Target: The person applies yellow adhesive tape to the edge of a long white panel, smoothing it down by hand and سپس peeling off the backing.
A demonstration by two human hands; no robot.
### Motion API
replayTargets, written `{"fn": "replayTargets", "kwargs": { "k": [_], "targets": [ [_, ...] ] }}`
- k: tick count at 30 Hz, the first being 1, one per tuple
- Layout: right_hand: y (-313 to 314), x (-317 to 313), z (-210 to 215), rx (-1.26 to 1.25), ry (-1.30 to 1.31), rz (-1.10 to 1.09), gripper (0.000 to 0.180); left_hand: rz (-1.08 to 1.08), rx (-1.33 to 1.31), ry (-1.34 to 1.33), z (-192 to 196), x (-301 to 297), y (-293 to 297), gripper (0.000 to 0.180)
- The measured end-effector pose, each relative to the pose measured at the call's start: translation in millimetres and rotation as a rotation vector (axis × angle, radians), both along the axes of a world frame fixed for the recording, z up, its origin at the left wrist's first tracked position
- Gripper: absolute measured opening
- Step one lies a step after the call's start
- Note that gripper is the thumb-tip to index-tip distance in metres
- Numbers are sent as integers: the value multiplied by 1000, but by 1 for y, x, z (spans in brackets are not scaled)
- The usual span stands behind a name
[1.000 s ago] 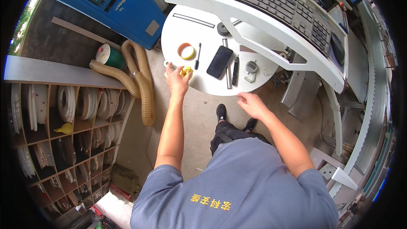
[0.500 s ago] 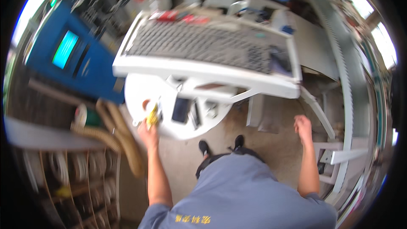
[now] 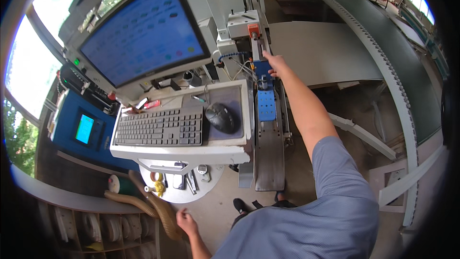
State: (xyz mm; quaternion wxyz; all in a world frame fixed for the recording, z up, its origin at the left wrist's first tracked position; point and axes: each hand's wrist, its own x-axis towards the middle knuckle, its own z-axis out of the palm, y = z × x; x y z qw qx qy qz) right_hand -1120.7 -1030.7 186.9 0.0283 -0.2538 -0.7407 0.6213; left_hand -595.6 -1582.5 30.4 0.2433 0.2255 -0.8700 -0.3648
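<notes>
My right hand reaches far forward over a machine slide. One finger is stretched out at a metal bar, and the other fingers curl by a blue clamp block; I cannot tell if they touch it. Just beyond is a red-orange block. Nearer to me, a blue plate with holes sits on the dark metal rail. My left hand is closed, low beside the round white table; a small pale bit shows at its fingertips. A yellow object lies on that table.
A white-edged shelf carries a keyboard and a black mouse under a large monitor. A phone and a small gauge lie on the round table. Ribbed hoses run at lower left; a toothed rail curves along the right.
My view has swung toward the right side of the machine. My right hand has gone from hanging at my side to the slide. My left hand has drawn back from the yellow object.
</notes>
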Motion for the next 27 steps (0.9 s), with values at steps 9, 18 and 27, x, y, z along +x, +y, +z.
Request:
{"fn": "replayTargets", "kwargs": {
  "k": [9,18,27],
  "targets": [
    [15,113,-28,-470,467,179,12,-574,811,-346,48,-9,184,23],
    [63,574,22,-300,236,241,18,-1280,1593,-312,122,-90,389,32],
    [149,749,23,-441,580,-315,35,-1513,1294,-944,139,14,571,6]
  ]
}}
